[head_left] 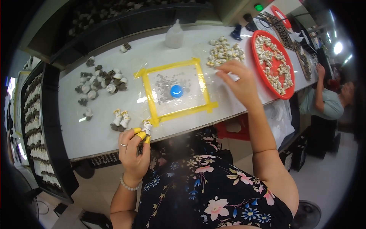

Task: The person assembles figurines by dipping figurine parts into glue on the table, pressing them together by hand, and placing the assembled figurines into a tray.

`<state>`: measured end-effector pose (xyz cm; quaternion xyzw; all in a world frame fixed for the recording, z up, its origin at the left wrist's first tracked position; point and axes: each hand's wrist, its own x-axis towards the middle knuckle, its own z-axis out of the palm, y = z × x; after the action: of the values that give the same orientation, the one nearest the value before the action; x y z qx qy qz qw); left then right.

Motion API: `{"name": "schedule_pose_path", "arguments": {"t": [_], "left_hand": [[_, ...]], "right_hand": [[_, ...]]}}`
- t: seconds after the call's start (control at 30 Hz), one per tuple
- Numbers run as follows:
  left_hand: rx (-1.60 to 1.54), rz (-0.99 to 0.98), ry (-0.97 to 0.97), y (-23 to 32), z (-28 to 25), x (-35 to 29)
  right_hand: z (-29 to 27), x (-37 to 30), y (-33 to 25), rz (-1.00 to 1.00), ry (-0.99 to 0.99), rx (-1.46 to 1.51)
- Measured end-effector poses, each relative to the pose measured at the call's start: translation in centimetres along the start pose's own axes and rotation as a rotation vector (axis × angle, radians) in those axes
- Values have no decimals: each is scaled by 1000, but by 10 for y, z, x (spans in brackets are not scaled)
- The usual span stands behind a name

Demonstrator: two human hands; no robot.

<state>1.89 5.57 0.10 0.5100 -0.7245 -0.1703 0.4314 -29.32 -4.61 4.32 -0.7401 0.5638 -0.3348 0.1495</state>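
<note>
Evidently, left fingers [141, 135] snug round figurine [147, 125], right fingers [231, 68] slightly apart, contents unclear; plain bottle [174, 38] beyond.

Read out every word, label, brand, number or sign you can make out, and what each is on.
No readable text in view.
White squeeze bottle: no lettering visible.
White figurine in the left hand: too small to tell.
Green light at upper right: too small and blurred to tell whether it bears a sign.
</note>
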Motion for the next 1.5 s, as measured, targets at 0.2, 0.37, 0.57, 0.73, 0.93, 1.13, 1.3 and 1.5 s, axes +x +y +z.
{"name": "schedule_pose_path", "arguments": {"t": [0.2,0.37,0.57,0.73,0.93,1.13,1.3,1.5], "left_hand": [[244,23,94,-4,-6,-5],[375,29,166,-13,-6,-2],[331,-18,224,-23,-15,4],[237,-66,301,-39,-45,18],[459,-241,245,-58,-66,39],[440,-240,43,-72,-68,59],[-269,-448,272,-51,-59,51],[-1103,-471,146,7,2,39]], "right_hand": [[12,13,16,-36,17,-296],[16,11,2,35,-1,-215],[25,-13,-17,55,-157,107],[19,-18,-21,16,-193,2],[20,-15,-26,78,-188,2],[25,-25,-38,51,-286,349],[31,-31,-30,75,-281,343],[34,-35,-30,35,-272,440]]}}
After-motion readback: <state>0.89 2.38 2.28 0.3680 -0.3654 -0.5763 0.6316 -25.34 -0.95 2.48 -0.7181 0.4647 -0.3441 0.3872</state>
